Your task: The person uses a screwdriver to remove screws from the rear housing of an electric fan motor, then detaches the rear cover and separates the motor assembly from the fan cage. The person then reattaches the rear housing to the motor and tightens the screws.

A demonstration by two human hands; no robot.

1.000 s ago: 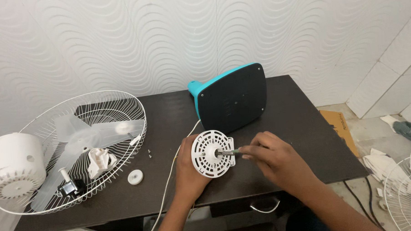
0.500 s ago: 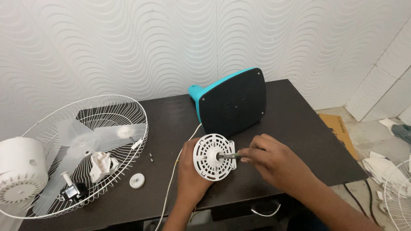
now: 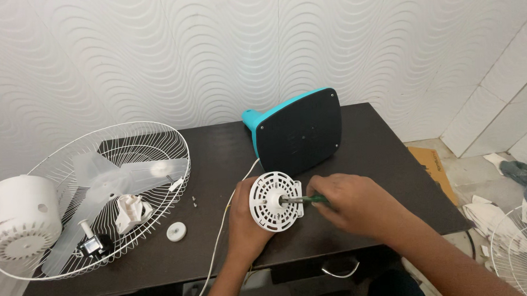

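Two hands meet over the front edge of the dark tabletop (image 3: 357, 156) in the head view, the only one there is. The left hand (image 3: 247, 223) is closed around the lower left of a round white slotted motor cover (image 3: 275, 201), holding it tilted up off the tabletop with its face toward the camera. The right hand (image 3: 348, 204) is curled shut on a green-handled screwdriver (image 3: 303, 200), whose metal shaft runs leftward from the fingers to the hub at the middle of the cover.

Just beyond both hands stands a teal fan base (image 3: 298, 132) with its dark underside turned this way (a screw shows at each corner). A white cord (image 3: 222, 225) runs past the left wrist and off the front edge. Left of the left hand lie a small white round cap (image 3: 176, 231) and two tiny screws (image 3: 193, 200). Farther left a white wire fan guard (image 3: 101, 194) holds translucent blades (image 3: 110, 179) and small parts, with a white motor housing (image 3: 18, 223) touching its far side.
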